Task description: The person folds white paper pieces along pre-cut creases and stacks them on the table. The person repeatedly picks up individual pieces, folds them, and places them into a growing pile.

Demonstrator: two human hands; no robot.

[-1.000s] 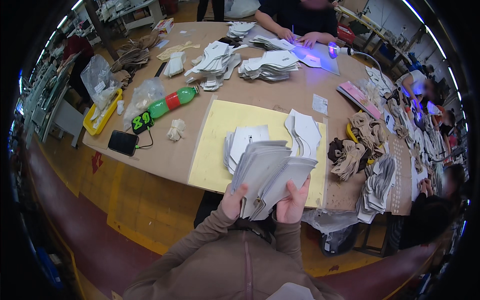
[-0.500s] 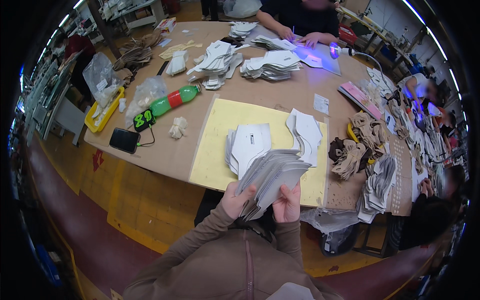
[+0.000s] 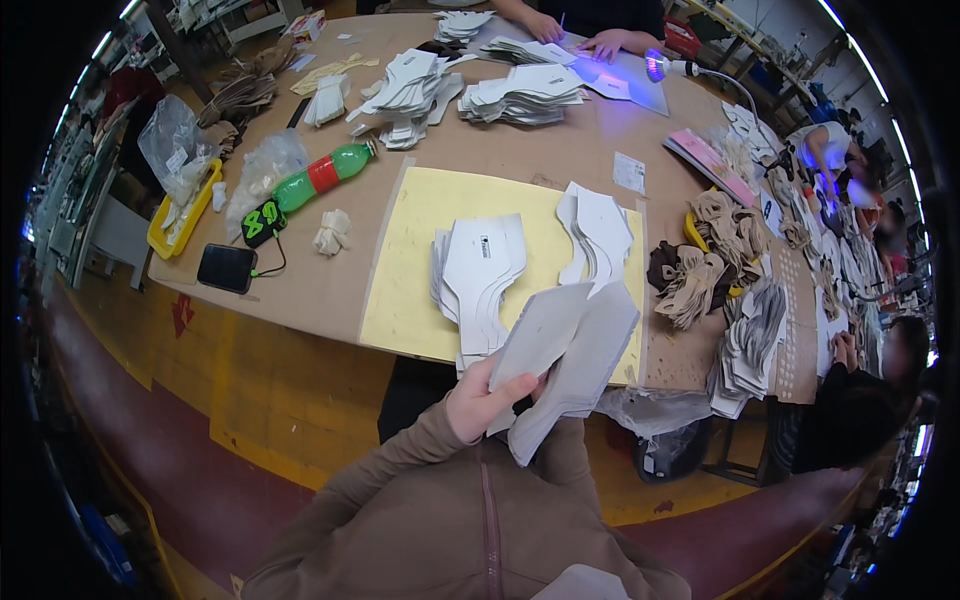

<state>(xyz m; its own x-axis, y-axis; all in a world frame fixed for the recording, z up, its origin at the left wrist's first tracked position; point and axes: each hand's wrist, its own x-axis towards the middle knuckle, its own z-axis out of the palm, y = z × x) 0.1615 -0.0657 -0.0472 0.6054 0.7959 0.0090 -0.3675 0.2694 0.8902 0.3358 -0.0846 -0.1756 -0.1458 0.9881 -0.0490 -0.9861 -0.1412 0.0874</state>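
Observation:
A bundle of thin white cut panels [image 3: 541, 335], curved like shoe-upper pieces, is held up before my chest. My left hand [image 3: 482, 402] grips its left part, thumb lying across the front. The right part of the bundle [image 3: 590, 350] stands fanned apart from the left one, tilted outward. My right hand is almost wholly behind it; only the right sleeve [image 3: 568, 455] shows clearly below. Beyond my hands, a printed stack of white panels [image 3: 485, 255] and a second, wavy-edged stack [image 3: 598, 235] lie on a yellow sheet [image 3: 405, 290].
Left on the brown table are a green bottle [image 3: 345, 165], black phone [image 3: 225, 268], green-and-black power bank [image 3: 263, 222] and yellow tray [image 3: 165, 235]. More panel stacks [image 3: 520, 97] lie far off, near a co-worker's hands [image 3: 607, 43] and a lamp [image 3: 668, 66]. Brown bundles [image 3: 695, 285] sit right.
The bundle has been parted into two portions and turned, its right portion swinging out. My right hand has gone from plain sight to behind the panels. The whole view has shifted slightly.

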